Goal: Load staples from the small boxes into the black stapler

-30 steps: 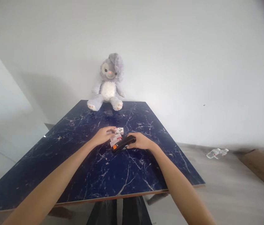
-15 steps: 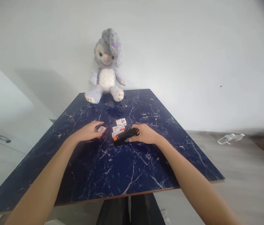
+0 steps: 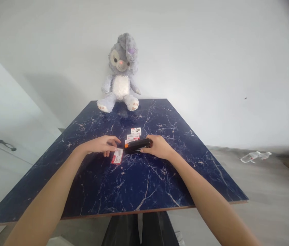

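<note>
My right hand [image 3: 157, 147] grips a black stapler [image 3: 138, 144] with an orange tip, held low over the table at its back end. The stapler points left. A small red-and-white box [image 3: 117, 156] lies flat on the table, left of and nearer than the stapler. At the top edge of this box is the thumb of my left hand [image 3: 103, 145]; the other fingers are apart and curve loosely beyond it. Behind the stapler lie several more small red-and-white boxes [image 3: 136, 131] in a column, the nearest partly hidden by it.
The dark blue marble-patterned table [image 3: 134, 191] stands against a white wall. A grey plush rabbit [image 3: 121, 78] sits at its far edge. To the left is a white cabinet with a black handle [image 3: 6, 145]. Clear plastic packaging [image 3: 254, 156] lies on the floor at right.
The box held by my left hand has come nearer and turned, and lies flat with the fingers loosened. The stapler stays in my right hand. The view has shifted slightly.
</note>
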The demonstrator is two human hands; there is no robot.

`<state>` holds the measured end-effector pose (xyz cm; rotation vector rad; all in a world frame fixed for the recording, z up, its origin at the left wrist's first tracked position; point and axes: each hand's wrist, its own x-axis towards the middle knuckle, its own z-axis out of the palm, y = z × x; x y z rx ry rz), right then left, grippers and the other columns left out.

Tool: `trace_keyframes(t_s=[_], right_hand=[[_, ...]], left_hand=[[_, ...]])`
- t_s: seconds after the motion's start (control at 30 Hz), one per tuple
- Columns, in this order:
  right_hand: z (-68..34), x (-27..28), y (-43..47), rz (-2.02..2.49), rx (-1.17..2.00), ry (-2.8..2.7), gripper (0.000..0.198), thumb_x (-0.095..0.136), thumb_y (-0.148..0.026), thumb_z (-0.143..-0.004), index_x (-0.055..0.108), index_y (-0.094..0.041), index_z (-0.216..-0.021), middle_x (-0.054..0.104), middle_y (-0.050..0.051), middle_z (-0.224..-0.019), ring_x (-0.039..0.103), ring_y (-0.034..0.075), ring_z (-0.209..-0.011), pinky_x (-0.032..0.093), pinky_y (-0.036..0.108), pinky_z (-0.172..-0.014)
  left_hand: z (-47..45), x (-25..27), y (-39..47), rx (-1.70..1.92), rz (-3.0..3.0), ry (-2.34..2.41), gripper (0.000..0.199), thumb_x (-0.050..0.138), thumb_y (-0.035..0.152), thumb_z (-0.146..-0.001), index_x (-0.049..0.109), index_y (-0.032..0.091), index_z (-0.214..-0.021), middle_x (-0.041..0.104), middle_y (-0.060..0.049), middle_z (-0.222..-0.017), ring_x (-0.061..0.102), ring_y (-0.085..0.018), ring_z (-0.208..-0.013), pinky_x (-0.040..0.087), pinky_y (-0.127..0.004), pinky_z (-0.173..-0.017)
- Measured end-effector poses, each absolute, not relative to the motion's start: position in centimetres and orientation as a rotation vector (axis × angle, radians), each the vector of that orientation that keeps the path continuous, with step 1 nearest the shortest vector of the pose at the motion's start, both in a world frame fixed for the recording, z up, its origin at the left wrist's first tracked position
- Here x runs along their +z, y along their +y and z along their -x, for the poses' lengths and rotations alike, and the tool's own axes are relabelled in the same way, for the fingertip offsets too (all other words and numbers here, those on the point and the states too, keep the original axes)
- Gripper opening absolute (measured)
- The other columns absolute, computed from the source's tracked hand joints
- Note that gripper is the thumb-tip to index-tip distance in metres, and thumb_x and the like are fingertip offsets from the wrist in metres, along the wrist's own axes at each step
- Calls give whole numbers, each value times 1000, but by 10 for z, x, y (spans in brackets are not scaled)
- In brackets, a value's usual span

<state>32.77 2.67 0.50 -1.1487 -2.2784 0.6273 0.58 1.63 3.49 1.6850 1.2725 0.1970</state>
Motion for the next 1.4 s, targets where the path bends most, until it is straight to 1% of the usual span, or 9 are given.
trace_keyframes(t_s=[0.13, 0.33, 0.47, 0.6, 0.73, 0.9, 1.17, 1.27, 1.4], right_hand=[[-318, 2, 24, 1191, 564, -2240, 30, 78, -43, -74, 59, -21, -82, 64, -1, -74, 56, 14, -64, 33, 25, -57], [-317, 5, 24, 1147, 661, -2229, 27, 78, -35, -75, 62, -22, -93, 66, -2, -78, 59, 14, -66, 38, 24, -59], [-326, 7, 29, 1126, 779, -2243, 38, 78, -28, -73, 63, -24, -108, 68, -3, -80, 63, 15, -69, 42, 25, -63], [-334, 9, 32, 1085, 843, -2254, 45, 77, -24, -74, 62, -24, -116, 69, -3, -81, 65, 14, -71, 45, 24, -66], [-339, 11, 32, 1073, 844, -2298, 36, 70, -18, -77, 61, -23, -112, 70, -4, -77, 64, 13, -68, 46, 25, -66], [-334, 14, 28, 1070, 810, -2284, 41, 71, -20, -76, 60, -22, -115, 71, 0, -90, 65, 15, -74, 49, 28, -70], [-389, 31, 49, 1236, 1067, -2277, 46, 72, -24, -73, 61, -20, -118, 71, 5, -97, 67, 19, -81, 53, 35, -75], [-396, 35, 48, 1176, 873, -2098, 23, 65, -31, -80, 64, -19, -100, 68, 3, -86, 64, 18, -75, 51, 31, -69], [-344, 25, 15, 1040, 232, -1890, 11, 57, -28, -86, 64, -20, -86, 51, -4, -53, 50, 13, -51, 45, 29, -58]], left_hand=[[-9, 35, 16, 174, -1755, 1297, 61, 59, 61, -84, 55, 27, -134, 71, -8, -94, 64, -17, -58, 49, -27, -50], [-24, 23, 19, 431, -1862, 1412, 53, 40, 66, -91, 69, 24, -104, 70, -5, -88, 55, -13, -52, 41, -26, -48], [-33, 15, 21, 536, -1972, 1409, 46, 46, 63, -91, 68, 22, -94, 66, -2, -73, 60, -17, -65, 44, -29, -63], [-34, 14, 23, 516, -1947, 1375, 43, 55, 62, -87, 66, 21, -93, 68, -2, -77, 63, -19, -71, 44, -30, -69], [-31, 17, 25, 498, -1954, 1368, 43, 57, 63, -85, 66, 20, -85, 71, -4, -82, 64, -21, -75, 44, -30, -71], [-29, 16, 28, 497, -1975, 1389, 45, 57, 64, -83, 65, 20, -79, 71, -4, -78, 63, -21, -72, 42, -29, -67], [-28, 13, 24, 482, -1991, 1441, 50, 55, 67, -83, 65, 19, -69, 64, -3, -64, 51, -15, -53, 30, -27, -54], [-27, 10, 22, 507, -1991, 1403, 52, 49, 64, -87, 68, 19, -70, 65, -5, -66, 51, -16, -52, 29, -28, -53], [-27, 5, 22, 746, -2089, 1508, 54, 42, 56, -94, 59, 19, -59, 57, -3, -54, 47, -15, -49, 28, -29, -54]])
